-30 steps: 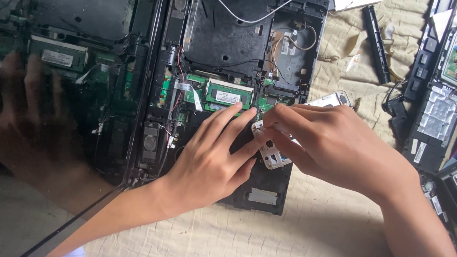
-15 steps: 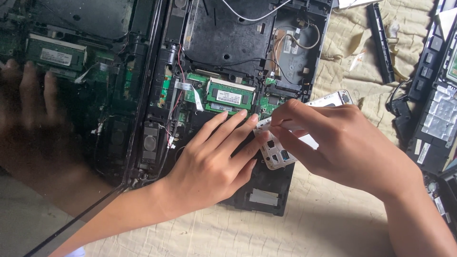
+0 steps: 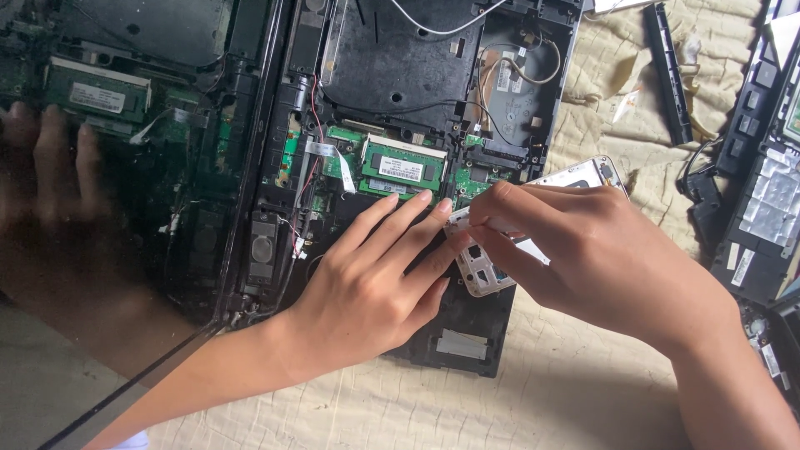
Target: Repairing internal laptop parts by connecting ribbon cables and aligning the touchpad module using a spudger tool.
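1. Silver-white bracket [image 3: 482,268], a flat frame-like plate with square cut-outs, lies over the open laptop chassis [image 3: 400,108], at about 4 o'clock from the green memory module [image 3: 402,167].
2. Right hand [image 3: 600,258] is clenched on the bracket: its fingertips pinch the upper edge, and the hand covers most of the plate's far end, so the exact contact there cannot be told.
3. Left hand [image 3: 367,292] grasps nothing. It lies flat, palm down, fingers spread on the dark chassis, with its fingertips touching the bracket's 9 o'clock edge.
4. Handling, as a judgement: the bracket looks like thin sheet metal or plastic, light and fairly stiff, but liable to bend at the narrow webs between the cut-outs. Take hold at the solid outer edges, not across the openings. Its edges may be sharp.
5. At 11 o'clock from the grip, the memory module sits in its slot, with a white ribbon cable [image 3: 343,171] just beside it at 9 o'clock.
6. At 12 o'clock, loose white and grey wires [image 3: 500,50] cross the upper bay of the chassis.
7. At 9 o'clock, a glossy dark panel [image 3: 108,208] mirrors the boards and a hand.
8. At 2 o'clock, a black strip [image 3: 667,75] lies on the beige quilted cloth [image 3: 583,392]; further dismantled parts [image 3: 767,200] lie at 3 o'clock.
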